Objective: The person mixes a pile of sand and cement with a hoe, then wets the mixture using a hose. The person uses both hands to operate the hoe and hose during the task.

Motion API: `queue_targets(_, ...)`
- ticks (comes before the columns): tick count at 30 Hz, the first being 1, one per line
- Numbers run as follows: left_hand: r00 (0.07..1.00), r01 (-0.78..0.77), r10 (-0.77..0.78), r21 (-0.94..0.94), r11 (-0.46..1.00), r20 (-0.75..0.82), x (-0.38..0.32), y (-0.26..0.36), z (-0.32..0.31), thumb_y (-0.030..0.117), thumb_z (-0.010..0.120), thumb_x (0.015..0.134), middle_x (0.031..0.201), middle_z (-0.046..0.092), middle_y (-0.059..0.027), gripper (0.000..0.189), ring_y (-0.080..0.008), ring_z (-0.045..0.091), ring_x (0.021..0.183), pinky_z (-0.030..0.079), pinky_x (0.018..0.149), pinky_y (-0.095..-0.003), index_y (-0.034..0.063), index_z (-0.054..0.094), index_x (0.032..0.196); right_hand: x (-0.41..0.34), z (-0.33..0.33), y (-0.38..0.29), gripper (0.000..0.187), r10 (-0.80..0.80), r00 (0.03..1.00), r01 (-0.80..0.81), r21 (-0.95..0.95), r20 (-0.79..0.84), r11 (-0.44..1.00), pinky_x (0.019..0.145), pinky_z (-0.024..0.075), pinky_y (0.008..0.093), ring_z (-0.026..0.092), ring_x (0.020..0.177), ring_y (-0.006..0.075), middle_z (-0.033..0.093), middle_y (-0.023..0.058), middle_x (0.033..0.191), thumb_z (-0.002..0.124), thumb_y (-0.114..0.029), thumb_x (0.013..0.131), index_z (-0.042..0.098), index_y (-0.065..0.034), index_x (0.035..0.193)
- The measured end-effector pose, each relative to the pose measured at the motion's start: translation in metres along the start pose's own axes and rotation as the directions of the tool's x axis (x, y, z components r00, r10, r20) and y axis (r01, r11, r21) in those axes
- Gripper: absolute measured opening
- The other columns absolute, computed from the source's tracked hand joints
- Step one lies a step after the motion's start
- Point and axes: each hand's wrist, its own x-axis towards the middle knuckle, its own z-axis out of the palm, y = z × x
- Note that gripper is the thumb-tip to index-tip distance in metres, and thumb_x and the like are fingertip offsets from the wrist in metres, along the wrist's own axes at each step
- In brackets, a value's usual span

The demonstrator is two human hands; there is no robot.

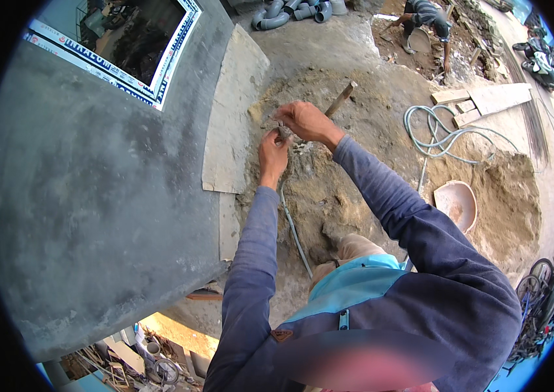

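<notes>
My left hand (pixel 274 153) is raised near the wall with its fingers closed on a small greyish object (pixel 284 132), too small to name. Just above and to the right, my right hand (pixel 302 118) is bent over the same object, fingertips close to it; whether it grips anything is hidden. Behind my right hand a wooden stake (pixel 341 99) leans up from the sandy ground. A green hose (pixel 290 223) runs over the ground below my hands. To the left stands a grey plastered wall (pixel 110 196) with a taped window frame (pixel 105 66).
A coiled hose (pixel 429 132), boards (pixel 500 98) and a plastic basin (pixel 456 206) lie on the right by a sand heap (pixel 507 196). Grey pipe fittings (pixel 277 17) lie at the top. A person (pixel 426 22) bends over dug soil at the upper right. Motorbikes (pixel 541 66) stand beyond.
</notes>
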Motion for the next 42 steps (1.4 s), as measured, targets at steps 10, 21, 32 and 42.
queue_targets(10, 0.999, 0.021, -0.024, -0.081, 0.997, -0.042, 0.003, -0.039, 0.022, 0.011, 0.077, 0.094, 0.089, 0.067, -0.0011, 0.016, -0.0094, 0.061, 0.077, 0.052, 0.066, -0.0289, 0.0007, 0.068, 0.103, 0.018, -0.002, -0.009, 0.013, -0.086, 0.954, 0.190, -0.356, 0.288, 0.915, 0.069, 0.0520, 0.0487, 0.068, 0.079, 0.0431, 0.068, 0.0221, 0.080, 0.061, -0.012, 0.092, 0.069, -0.0016, 0.088)
queue_targets(21, 0.994, 0.087, -0.107, -0.448, 0.890, -0.019, -0.011, -0.009, 0.019, -0.005, 0.068, 0.094, 0.104, 0.073, -0.0042, 0.021, -0.0100, 0.066, 0.093, 0.051, 0.083, -0.0271, -0.0017, 0.065, 0.115, 0.009, 0.005, -0.001, 0.011, -0.125, 0.936, 0.214, -0.251, 0.328, 0.944, 0.076, 0.0562, 0.0496, 0.072, 0.087, 0.0406, 0.072, 0.0198, 0.082, 0.065, -0.012, 0.088, 0.073, -0.0050, 0.093)
queue_targets(32, 0.988, 0.146, -0.150, -0.406, 0.902, 0.024, -0.012, -0.013, 0.017, -0.004, 0.069, 0.095, 0.105, 0.073, -0.0050, 0.021, -0.0111, 0.066, 0.098, 0.051, 0.087, -0.0276, -0.0023, 0.064, 0.115, -0.002, 0.011, 0.007, 0.020, -0.139, 0.957, 0.205, -0.253, 0.256, 0.946, 0.086, 0.0559, 0.0499, 0.070, 0.097, 0.0409, 0.070, 0.0205, 0.100, 0.068, -0.019, 0.093, 0.068, -0.0019, 0.103)
queue_targets(42, 0.990, 0.143, -0.130, -0.537, 0.831, 0.062, -0.003, -0.017, 0.015, 0.002, 0.071, 0.095, 0.105, 0.071, -0.0036, 0.018, -0.0104, 0.064, 0.099, 0.050, 0.087, -0.0269, -0.0014, 0.065, 0.111, -0.001, 0.020, 0.002, 0.017, -0.147, 0.959, 0.229, -0.359, 0.242, 0.905, 0.084, 0.0566, 0.0486, 0.072, 0.097, 0.0374, 0.071, 0.0174, 0.101, 0.069, -0.017, 0.090, 0.071, -0.0044, 0.100)
